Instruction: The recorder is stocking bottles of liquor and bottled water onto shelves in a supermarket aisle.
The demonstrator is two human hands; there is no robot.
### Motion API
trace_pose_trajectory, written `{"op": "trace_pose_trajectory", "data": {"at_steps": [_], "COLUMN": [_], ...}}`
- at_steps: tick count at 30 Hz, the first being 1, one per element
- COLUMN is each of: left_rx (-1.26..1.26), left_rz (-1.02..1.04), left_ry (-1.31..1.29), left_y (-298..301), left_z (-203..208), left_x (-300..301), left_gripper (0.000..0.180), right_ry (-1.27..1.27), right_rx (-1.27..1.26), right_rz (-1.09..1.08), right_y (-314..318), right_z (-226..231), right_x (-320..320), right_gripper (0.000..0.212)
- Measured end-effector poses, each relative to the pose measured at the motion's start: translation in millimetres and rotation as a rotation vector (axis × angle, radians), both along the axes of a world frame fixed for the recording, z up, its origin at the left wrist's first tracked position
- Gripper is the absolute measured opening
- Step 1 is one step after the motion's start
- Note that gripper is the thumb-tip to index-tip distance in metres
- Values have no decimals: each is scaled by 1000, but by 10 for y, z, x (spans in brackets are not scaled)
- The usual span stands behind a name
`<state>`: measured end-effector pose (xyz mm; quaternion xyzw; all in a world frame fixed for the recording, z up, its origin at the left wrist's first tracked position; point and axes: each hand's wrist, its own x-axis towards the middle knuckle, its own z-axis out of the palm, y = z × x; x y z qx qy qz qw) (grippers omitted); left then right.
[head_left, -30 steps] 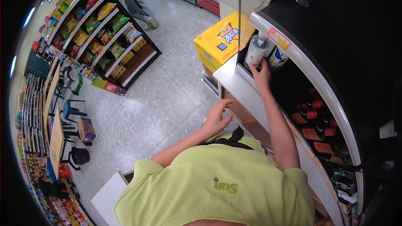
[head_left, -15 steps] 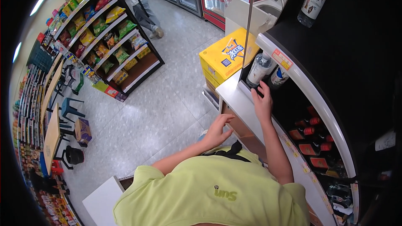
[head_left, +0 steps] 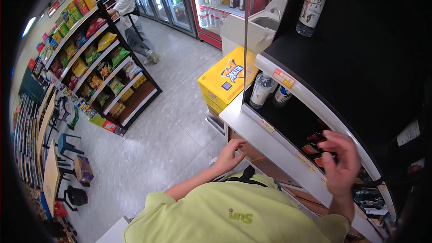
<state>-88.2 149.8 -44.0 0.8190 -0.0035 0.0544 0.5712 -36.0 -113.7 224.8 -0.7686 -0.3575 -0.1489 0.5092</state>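
My right hand (head_left: 342, 162) is raised in front of the dark shelf unit, its fingers apart and bent, holding nothing. Just behind it, partly covered, lie several dark bottles with red labels (head_left: 310, 149). On the same level, further off, a clear bottle with a white label (head_left: 262, 92) stands beside a second bottle with a blue mark on its label (head_left: 282, 96). Another clear bottle (head_left: 311, 9) stands on the black top surface. Beside the white ledge (head_left: 243, 118), my left hand (head_left: 229, 157) hovers near my waist with loosely bent fingers and nothing in it.
A yellow carton (head_left: 227, 74) sits beyond the ledge's far end. A white curved shelf edge (head_left: 315, 100) runs along my right. At the far left is a snack rack (head_left: 99, 69), with a person (head_left: 130, 22) behind it. Stools (head_left: 68, 145) and narrow tables stand left.
My right hand has left the clear bottles and drawn back toward me and to the right, higher up. My left hand has barely moved. The view has shifted, showing more of the person behind the rack.
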Motion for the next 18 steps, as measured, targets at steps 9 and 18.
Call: {"op": "trace_pose_trajectory", "data": {"at_steps": [9,18], "left_rx": [-1,-6], "left_rz": [-49,68], "left_ry": [-10,26], "left_y": [21,228], "left_z": [-25,-62], "left_x": [53,-204], "left_gripper": [46,44], "right_ry": [99,155], "right_rx": [-122,-25], "right_rz": [-146,-386], "right_y": [61,575], "right_z": [604,735], "right_x": [1058,3217], "right_gripper": [37,85]}}
